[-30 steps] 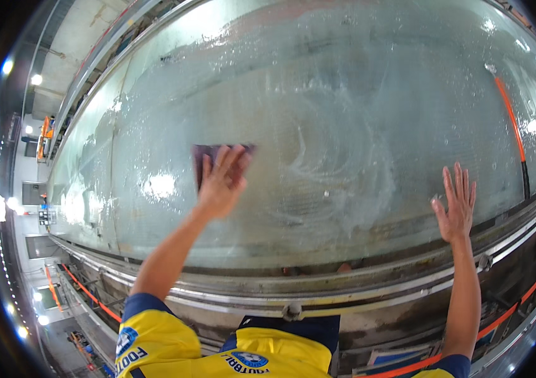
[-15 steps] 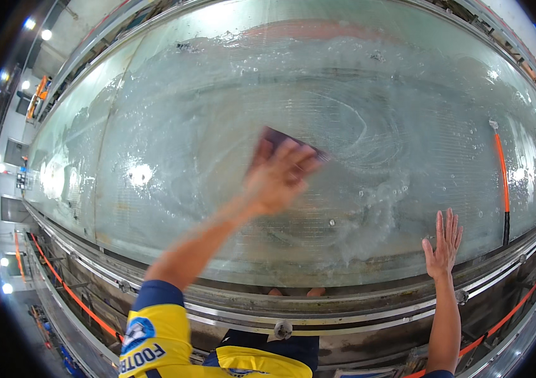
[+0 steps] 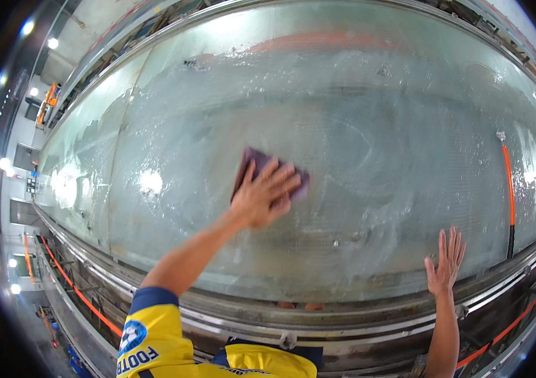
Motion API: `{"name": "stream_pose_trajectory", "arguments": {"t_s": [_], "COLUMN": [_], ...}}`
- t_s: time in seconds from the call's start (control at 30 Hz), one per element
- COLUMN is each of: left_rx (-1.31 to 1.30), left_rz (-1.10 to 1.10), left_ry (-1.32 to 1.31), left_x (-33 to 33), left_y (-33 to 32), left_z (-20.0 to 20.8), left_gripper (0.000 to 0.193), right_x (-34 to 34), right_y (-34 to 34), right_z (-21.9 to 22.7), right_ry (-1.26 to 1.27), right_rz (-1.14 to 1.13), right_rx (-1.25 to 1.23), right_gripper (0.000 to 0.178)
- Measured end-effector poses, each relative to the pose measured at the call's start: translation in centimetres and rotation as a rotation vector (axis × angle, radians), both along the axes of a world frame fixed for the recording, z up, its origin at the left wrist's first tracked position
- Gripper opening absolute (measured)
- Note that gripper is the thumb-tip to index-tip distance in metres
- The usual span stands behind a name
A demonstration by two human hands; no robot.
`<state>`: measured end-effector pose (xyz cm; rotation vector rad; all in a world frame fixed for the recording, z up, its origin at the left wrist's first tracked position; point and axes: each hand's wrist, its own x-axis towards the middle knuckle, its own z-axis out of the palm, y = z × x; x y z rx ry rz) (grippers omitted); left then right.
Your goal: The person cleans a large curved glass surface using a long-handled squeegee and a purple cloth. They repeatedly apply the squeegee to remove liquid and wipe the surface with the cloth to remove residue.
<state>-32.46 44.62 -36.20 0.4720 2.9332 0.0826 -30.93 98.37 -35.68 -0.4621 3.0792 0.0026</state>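
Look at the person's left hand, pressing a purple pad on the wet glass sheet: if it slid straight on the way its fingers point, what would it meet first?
Probably nothing: beyond the left hand and purple pad, only soapy glass sheet shows.

The person wears a bright yellow short-sleeved shirt (image 3: 154,343) with dark blue bands at the sleeve ends and a dark blue collar. A round blue and white badge sits on the left sleeve, above dark blue letters. Both forearms and hands are bare.
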Motion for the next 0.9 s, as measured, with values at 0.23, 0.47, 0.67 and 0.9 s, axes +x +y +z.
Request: {"name": "stream_pose_trajectory", "arguments": {"t_s": [0.23,0.47,0.67,0.9], "left_rx": [-0.022,0.017,0.064,0.032], "left_rz": [0.314,0.105,0.137,0.255], "left_ry": [0.203,-0.064,0.005,0.157], "left_x": [-15.4,8.3,-7.4,-24.3], "left_y": [-1.9,10.5,10.9,5.8], "left_z": [-2.5,0.6,0.8,-1.2], "left_gripper": [0.058,0.059,0.059,0.056], "right_x": [-0.5,-0.6,-0.6,-1.6], "right_y": [-0.4,-0.5,0.7,0.2], "right_z": [0.1,0.7,-0.5,-0.3], "right_ry": [-0.098,-0.216,-0.15,-0.25], "right_rz": [-0.028,-0.115,-0.041,-0.078], "right_rx": [0.022,0.105,0.114,0.027], "right_gripper": [0.078,0.086,0.085,0.082]}}
